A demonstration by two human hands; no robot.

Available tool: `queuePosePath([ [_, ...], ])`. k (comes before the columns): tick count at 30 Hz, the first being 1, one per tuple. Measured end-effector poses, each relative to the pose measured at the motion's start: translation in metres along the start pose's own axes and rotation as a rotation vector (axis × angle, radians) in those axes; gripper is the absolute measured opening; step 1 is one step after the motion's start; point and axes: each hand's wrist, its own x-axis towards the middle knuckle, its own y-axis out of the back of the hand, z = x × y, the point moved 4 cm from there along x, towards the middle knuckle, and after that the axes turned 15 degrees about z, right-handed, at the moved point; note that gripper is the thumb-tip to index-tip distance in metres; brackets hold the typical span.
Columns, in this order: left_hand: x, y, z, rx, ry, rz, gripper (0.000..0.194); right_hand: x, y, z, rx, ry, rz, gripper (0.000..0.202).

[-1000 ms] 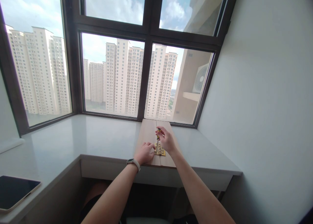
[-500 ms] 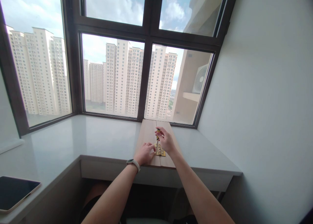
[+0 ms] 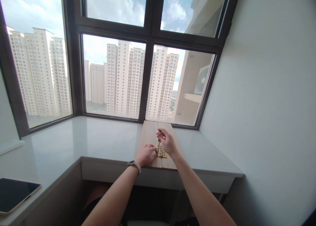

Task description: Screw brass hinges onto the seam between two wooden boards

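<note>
A brass-coloured hinge (image 3: 162,152) lies unfolded across the seam between two light wooden boards (image 3: 148,135). My right hand (image 3: 168,143) is closed round the yellow-and-black handle of a screwdriver (image 3: 160,134). The screwdriver stands nearly upright, its shaft pointing down to the hinge's left leaf. Beside the tip, my left hand (image 3: 147,154) has bent fingers against the left edge of the hinge, holding it against the board. Any screw under the tip is too small to make out, and the left fingertips are partly hidden.
The boards lie on a white windowsill counter (image 3: 108,137), reaching from its front edge to the window frame (image 3: 145,81). A dark-screened tablet (image 3: 18,193) rests on the counter's left arm. A white wall (image 3: 261,97) stands at the right.
Almost nothing differs. Both hands, the screwdriver and the hinge keep their places, with only a very slight shift in my left hand.
</note>
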Motion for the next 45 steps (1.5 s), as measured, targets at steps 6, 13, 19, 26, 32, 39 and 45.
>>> queuePosePath([
  [6, 0.000, 0.000, 0.000, 0.023, 0.018, 0.007, 0.018, 0.002, -0.001, 0.006, 0.015, -0.031, 0.053, 0.040],
  [13, -0.001, -0.001, -0.002, 0.035, 0.016, 0.012, 0.020, 0.004, 0.000, 0.004, 0.056, -0.032, 0.068, 0.041],
  [19, -0.001, -0.004, -0.002, 0.058, 0.012, 0.025, 0.028, 0.005, -0.002, 0.013, 0.094, -0.085, 0.014, 0.049],
  [26, -0.001, -0.008, -0.003, 0.077, -0.010, -0.013, 0.037, 0.007, 0.000, 0.009, 0.082, -0.085, 0.061, 0.046],
  [32, -0.001, -0.009, -0.004, 0.070, -0.011, -0.010, 0.037, 0.007, 0.000, 0.005, 0.148, -0.107, 0.081, 0.048],
  [39, 0.000, -0.008, -0.002, 0.075, 0.003, -0.017, 0.037, 0.006, 0.000, 0.010, 0.170, -0.141, 0.043, 0.054],
  [45, -0.001, -0.009, -0.003, 0.072, -0.002, -0.010, 0.037, 0.007, 0.000, 0.010, 0.142, -0.113, 0.119, 0.050],
])
